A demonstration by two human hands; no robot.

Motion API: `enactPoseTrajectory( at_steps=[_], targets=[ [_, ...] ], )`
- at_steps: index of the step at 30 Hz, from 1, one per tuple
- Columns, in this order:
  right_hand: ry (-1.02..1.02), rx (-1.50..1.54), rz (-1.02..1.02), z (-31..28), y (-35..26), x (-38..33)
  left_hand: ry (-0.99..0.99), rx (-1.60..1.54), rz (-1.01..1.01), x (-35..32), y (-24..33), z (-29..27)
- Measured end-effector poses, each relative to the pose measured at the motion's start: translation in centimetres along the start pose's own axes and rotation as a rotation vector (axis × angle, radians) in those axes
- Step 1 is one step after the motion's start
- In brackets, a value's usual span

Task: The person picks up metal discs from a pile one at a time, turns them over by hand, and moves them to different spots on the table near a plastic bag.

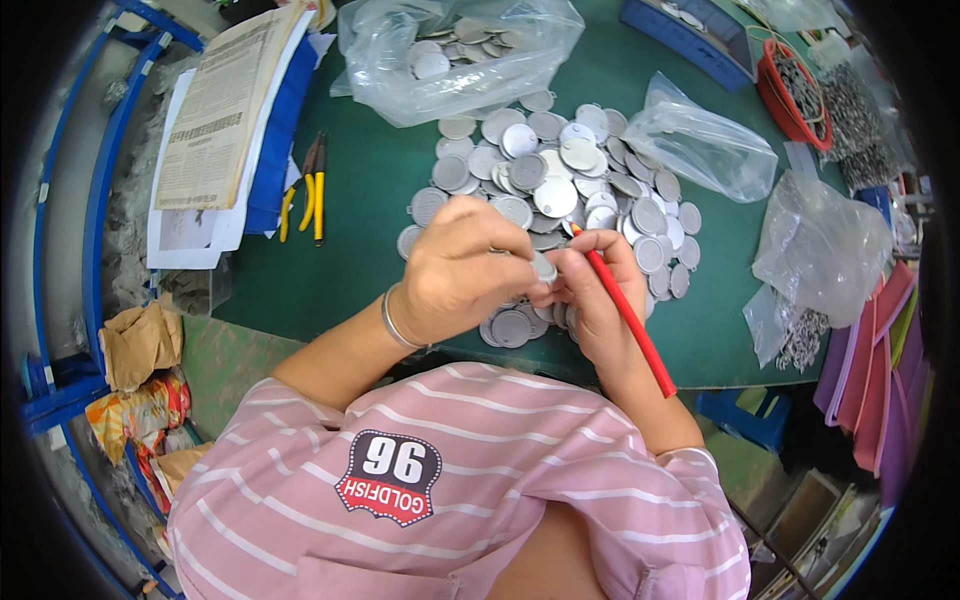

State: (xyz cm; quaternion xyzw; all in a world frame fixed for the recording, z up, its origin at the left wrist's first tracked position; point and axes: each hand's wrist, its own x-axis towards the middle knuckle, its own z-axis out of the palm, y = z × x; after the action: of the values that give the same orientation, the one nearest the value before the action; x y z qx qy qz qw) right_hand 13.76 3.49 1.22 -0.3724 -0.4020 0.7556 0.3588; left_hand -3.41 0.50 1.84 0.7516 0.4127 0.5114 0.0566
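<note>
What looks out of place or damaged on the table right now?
Nothing looks clearly damaged. What stands out is the gray discs lying loose in an overlapping heap on the green table, some tilted against others, while more sit gathered in the plastic bag behind. I can't tell whether they spilled.

This is a workshop, judging by the green workbench (pixel 320 270) heaped with metal discs (pixel 556 196), the yellow-handled pliers (pixel 319 205) and blue bin (pixel 690 42).
</note>
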Motion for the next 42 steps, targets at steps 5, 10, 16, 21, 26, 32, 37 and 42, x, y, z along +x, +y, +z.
enactPoseTrajectory(
  at_steps=[5, 10, 16, 21, 26, 32, 37, 42],
  targets=[
    [0.107, -0.030, -0.289, -1.2, 1.0, 0.2, -0.003, -0.384, -0.474, -1.1, 0.7, 2.3],
    [0.081, -0.223, -0.380, -1.3, 1.5, 0.1, 0.001, -0.990, -1.148, -1.5, 0.3, 3.1],
    [0.185, -0.305, -0.535, -2.6, 2.1, 0.3, 0.074, -0.881, -1.232, -2.5, -0.9, 3.8],
    [0.203, -0.261, -0.603, -3.0, 3.2, -0.2, 0.055, -0.840, -1.229, -2.8, -1.0, 3.9],
    [0.164, -0.327, -0.616, -3.0, 3.9, -0.8, 0.049, -0.835, -1.226, -2.9, -1.2, 3.9],
    [0.168, -0.360, -0.648, -3.1, 4.3, -0.5, 0.056, -0.843, -1.219, -3.0, -1.2, 4.0],
    [0.164, -0.392, -0.649, -3.1, 4.3, -0.4, 0.054, -0.843, -1.226, -2.9, -1.2, 3.9],
    [0.182, -0.417, -0.642, -2.9, 4.2, -0.4, 0.053, -0.846, -1.229, -2.9, -1.2, 3.9]
  ],
)
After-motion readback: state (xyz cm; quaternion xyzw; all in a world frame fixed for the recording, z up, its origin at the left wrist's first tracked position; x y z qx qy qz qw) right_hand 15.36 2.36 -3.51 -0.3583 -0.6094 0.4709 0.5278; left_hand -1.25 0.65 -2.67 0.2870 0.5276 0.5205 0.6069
